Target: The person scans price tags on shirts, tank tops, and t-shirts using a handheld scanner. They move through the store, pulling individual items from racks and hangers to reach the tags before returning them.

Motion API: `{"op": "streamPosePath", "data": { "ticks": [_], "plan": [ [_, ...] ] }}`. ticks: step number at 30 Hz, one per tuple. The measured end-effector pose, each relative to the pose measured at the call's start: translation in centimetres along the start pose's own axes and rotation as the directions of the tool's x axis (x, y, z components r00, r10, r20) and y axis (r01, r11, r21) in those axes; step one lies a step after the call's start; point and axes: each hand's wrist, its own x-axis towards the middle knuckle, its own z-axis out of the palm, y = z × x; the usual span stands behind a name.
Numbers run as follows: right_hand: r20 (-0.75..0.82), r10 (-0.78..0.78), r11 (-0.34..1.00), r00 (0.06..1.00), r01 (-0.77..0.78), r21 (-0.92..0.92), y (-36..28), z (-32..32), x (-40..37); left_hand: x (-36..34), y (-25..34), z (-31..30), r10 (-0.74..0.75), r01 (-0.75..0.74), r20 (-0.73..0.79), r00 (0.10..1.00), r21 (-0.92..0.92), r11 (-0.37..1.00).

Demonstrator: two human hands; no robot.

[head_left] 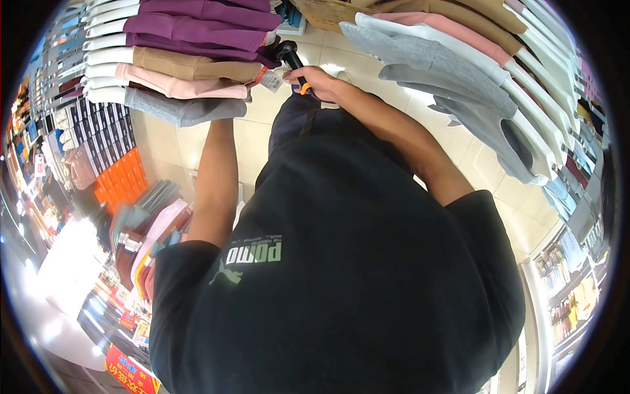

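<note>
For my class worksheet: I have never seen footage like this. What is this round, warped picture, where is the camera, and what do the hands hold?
There is no machine here: a person wears a camera on the head, looking down over a black T-shirt at the arms; the wide lens bends the edges. It is the only view. The right hand grips a black handheld scanner with an orange trigger, close to a paper tag on a rack of sweatshirts in purple, tan, pink and grey. The left forearm reaches under the grey one; that hand is hidden. A second rack hangs at right above a tiled floor.
</note>
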Motion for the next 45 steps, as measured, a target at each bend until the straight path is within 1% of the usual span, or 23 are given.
{"op": "streamPosePath", "data": {
  "ticks": [5,8,20,26,41,44,45],
  "plan": [
    [0.041,0.015,0.997,0.999,-0.018,0.072,-0.6,1.1,-1.5,-0.2,-0.4,0.2,0.013,-0.013,-0.011,1.000,-0.015,1.000],
    [0.061,0.053,0.996,0.997,-0.057,0.070,-1.0,1.2,-1.9,-0.2,-0.5,0.3,0.018,-0.019,-0.012,1.000,-0.020,1.000],
    [0.078,0.039,0.994,0.996,-0.046,0.098,-0.6,1.0,-1.4,-0.2,-0.7,0.5,0.017,-0.018,-0.019,1.000,-0.023,1.000],
    [0.097,0.040,0.998,0.994,-0.044,0.036,-0.9,1.1,-1.8,-0.1,-0.8,0.6,0.014,-0.015,-0.018,1.000,-0.027,1.000],
    [0.092,0.043,0.999,0.995,-0.045,0.014,-0.7,0.7,-1.4,0.0,-0.6,0.4,0.014,-0.015,-0.021,1.000,-0.038,0.999],
    [-0.132,-0.051,0.997,0.990,0.042,-0.072,-1.0,0.5,-1.4,0.1,-0.6,0.3,0.007,-0.007,-0.015,1.000,-0.031,0.999],
    [-0.127,-0.081,0.997,0.989,0.078,-0.030,-0.9,-0.4,-0.5,0.2,-0.4,0.2,0.004,-0.004,-0.013,1.000,-0.028,1.000]
  ]
}}
